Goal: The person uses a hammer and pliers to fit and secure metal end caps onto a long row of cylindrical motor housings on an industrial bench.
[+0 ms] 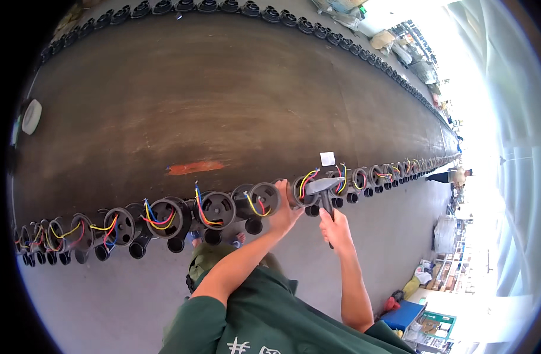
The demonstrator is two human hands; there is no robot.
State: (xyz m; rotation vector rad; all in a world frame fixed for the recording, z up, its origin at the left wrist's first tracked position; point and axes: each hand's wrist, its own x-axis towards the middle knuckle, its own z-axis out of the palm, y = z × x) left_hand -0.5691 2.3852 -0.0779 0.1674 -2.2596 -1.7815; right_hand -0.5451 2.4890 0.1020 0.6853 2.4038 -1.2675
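Note:
My right hand (336,230) is closed round the dark handle of a hammer (326,185). The hammer's grey head is raised in front of a black round housing (304,199) with red, yellow and blue wires, and hides part of the housings behind it. Between that housing and another black housing (265,198) to its left, my left hand (285,211) is curled, gripping at the housing's edge. Some of its fingers are hidden. Each housing has a short black tube hanging below.
A long dark table (241,106) carries rows of similar housings along both edges. An orange-red patch (195,168) and a white paper slip (327,159) lie on it, with a white ring-shaped object (32,117) at its left end. Another person (457,176) stands far right.

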